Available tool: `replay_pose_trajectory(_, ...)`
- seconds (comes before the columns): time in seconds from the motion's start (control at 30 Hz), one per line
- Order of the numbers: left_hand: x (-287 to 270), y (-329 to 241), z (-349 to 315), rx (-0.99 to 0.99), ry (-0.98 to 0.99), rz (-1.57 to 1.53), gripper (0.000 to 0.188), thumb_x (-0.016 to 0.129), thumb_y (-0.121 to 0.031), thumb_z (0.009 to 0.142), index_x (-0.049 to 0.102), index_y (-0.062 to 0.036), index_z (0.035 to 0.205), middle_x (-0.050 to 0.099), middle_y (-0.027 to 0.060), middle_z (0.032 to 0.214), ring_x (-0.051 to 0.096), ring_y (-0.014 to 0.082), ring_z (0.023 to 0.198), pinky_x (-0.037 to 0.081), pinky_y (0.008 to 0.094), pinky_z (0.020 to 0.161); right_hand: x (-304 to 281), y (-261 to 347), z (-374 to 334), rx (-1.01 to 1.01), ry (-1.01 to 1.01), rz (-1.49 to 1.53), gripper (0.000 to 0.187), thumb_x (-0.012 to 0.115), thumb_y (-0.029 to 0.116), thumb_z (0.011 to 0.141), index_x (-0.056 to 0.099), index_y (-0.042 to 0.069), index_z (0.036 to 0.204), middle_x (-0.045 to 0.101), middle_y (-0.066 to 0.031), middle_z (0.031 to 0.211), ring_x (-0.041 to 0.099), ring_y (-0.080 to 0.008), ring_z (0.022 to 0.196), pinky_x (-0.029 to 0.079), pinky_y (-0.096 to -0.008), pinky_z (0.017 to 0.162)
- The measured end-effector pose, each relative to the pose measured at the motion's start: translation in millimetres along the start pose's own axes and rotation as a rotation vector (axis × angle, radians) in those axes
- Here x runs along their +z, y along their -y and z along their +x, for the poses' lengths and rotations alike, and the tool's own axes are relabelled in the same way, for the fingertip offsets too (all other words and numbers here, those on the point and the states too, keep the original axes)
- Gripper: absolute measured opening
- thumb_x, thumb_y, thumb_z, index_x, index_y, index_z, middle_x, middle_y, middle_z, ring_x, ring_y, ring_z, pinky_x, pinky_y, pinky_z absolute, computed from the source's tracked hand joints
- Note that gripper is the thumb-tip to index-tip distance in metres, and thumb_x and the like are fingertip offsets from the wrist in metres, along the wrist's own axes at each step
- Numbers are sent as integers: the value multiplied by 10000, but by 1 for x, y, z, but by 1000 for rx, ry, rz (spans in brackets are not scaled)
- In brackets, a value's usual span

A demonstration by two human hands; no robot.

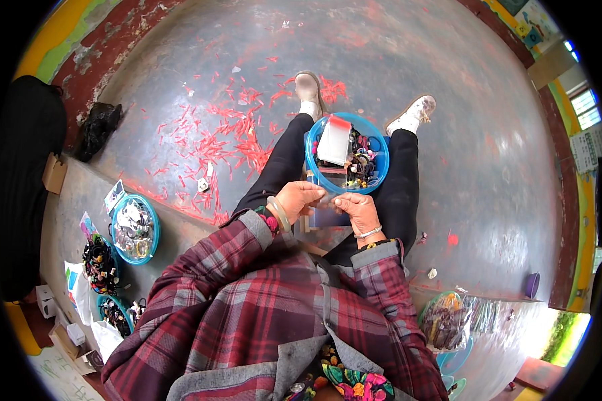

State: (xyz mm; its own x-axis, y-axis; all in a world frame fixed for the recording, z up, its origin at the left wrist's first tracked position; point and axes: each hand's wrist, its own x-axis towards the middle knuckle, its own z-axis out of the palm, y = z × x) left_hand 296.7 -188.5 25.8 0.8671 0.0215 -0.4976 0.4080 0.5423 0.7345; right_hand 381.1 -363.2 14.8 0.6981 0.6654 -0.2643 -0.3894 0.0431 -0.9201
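At frame centre, left hand (299,199) and right hand (358,208) both pinch a small clear packet (329,215); likely light, flimsy, slippery, best held by its edges.

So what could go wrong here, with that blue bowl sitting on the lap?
The blue bowl rests on the legs with neither the left hand nor the right hand steadying it, so a knee shift might tip its small pieces onto the floor. Both hands pinch a small clear packet above the lap; it could slip. The red scraps by the shoes might be slippery underfoot.
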Motion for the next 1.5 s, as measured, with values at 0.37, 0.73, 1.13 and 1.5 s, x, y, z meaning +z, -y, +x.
replay_pose_trajectory(0.37, 9, -3, -7, 28, 21, -36, 190, 491, -84, 888, 556, 4, 1043, 629, 95, 949, 612, 175, 896, 462, 228, 605, -3, -6, 1, -86, -71, -55, 45, 691, 21, 707, 653, -2, 714, 614, -25, 675, 518, -81, 635, 393, -222, 614)
replay_pose_trajectory(0.73, 11, 1, -6, 48, 41, -96, 184, 527, -91, 869, 571, -15, 1031, 627, 77, 960, 608, 155, 871, 480, 235, 665, -8, -17, 7, -94, -36, 39, 94, 713, 22, 703, 619, 25, 712, 579, 12, 689, 501, -61, 641, 393, -195, 616)
replay_pose_trajectory(1.13, 16, 8, -1, 107, -111, 56, 121, 615, -126, 822, 632, -26, 887, 633, 33, 795, 558, 87, 632, 444, 204, 514, -7, -14, 6, 18, 145, 151, 64, 678, 29, 740, 622, 9, 762, 591, -10, 731, 514, -87, 690, 399, -213, 672)
replay_pose_trajectory(1.5, 20, 4, -3, 195, -208, 74, 93, 660, -89, 777, 620, -5, 788, 611, 45, 675, 488, 59, 501, 365, 179, 436, -6, -15, 7, 13, 172, 128, 91, 667, 58, 767, 633, 4, 831, 624, -12, 778, 541, -73, 717, 420, -208, 701)
